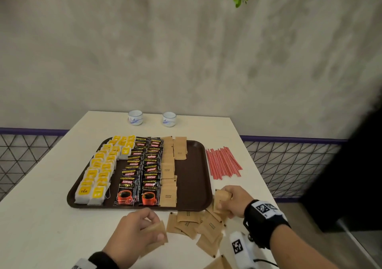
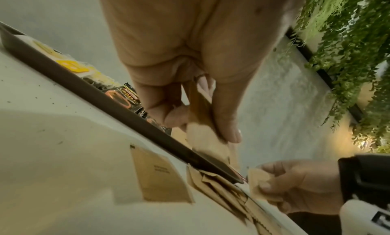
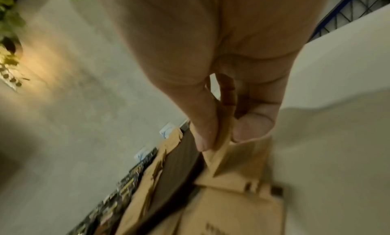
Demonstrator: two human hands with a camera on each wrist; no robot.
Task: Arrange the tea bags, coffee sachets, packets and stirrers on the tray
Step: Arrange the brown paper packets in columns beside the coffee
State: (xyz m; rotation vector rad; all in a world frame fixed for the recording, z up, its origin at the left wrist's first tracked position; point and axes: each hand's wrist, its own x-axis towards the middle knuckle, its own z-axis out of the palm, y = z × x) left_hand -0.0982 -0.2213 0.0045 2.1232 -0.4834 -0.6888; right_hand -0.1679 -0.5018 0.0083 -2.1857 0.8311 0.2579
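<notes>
A dark brown tray (image 1: 194, 177) holds rows of yellow tea bags (image 1: 97, 173), black coffee sachets (image 1: 142, 171) and brown sugar packets (image 1: 168, 194). Its right part is bare. My left hand (image 1: 142, 227) pinches a brown sugar packet (image 1: 157, 230) (image 2: 202, 138) just in front of the tray. My right hand (image 1: 231, 201) grips brown packets (image 1: 221, 198) (image 3: 236, 157) at the tray's near right corner. Several loose brown packets (image 1: 202, 225) lie between the hands. Red stirrers (image 1: 223, 163) lie on the table right of the tray.
Two small white cups (image 1: 135, 117) (image 1: 169, 119) stand at the far edge of the white table (image 1: 41, 217). A mesh railing (image 1: 289, 165) runs behind the table on both sides. A dark blurred shape (image 1: 355, 175) fills the right side.
</notes>
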